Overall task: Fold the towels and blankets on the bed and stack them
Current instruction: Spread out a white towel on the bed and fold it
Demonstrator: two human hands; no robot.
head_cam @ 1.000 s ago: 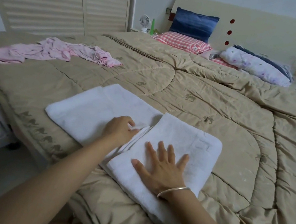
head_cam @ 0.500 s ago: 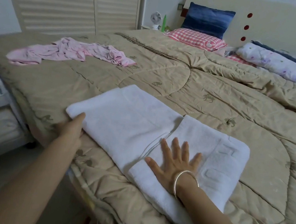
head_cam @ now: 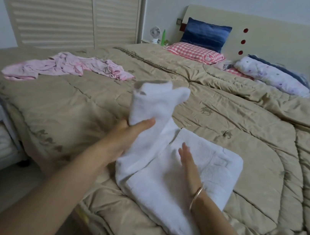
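- Whereas half a second ago the white towel [head_cam: 215, 166] lay flat with its left half spread on the bed [head_cam: 221, 111], that half now stands lifted off the quilt, raised by the left hand [head_cam: 125, 139].
- Left hand: thumb in front and fingers behind the cloth, gripping the raised half near its lower edge. Before, it only touched the towel's left border.
- Right hand [head_cam: 189, 162]: fingers straight and together over the already folded right part, beside the fold line. It has turned from flat on its palm to nearly edge-on, and whether it still presses the cloth cannot be told.
- Meaning for the task: the next fold of this towel appears to be under way, with the lifted half likely to be laid over the right part. Nothing is stacked yet.
- Count of task items: one white towel at the near edge of the bed, and one pink cloth [head_cam: 67, 66], crumpled and unfolded, well apart at the far left.
- Count of other items: one blue pillow [head_cam: 204, 34], one checked pillow [head_cam: 194, 52], one floral pillow [head_cam: 270, 79], one bracelet [head_cam: 196, 196] on the right wrist.
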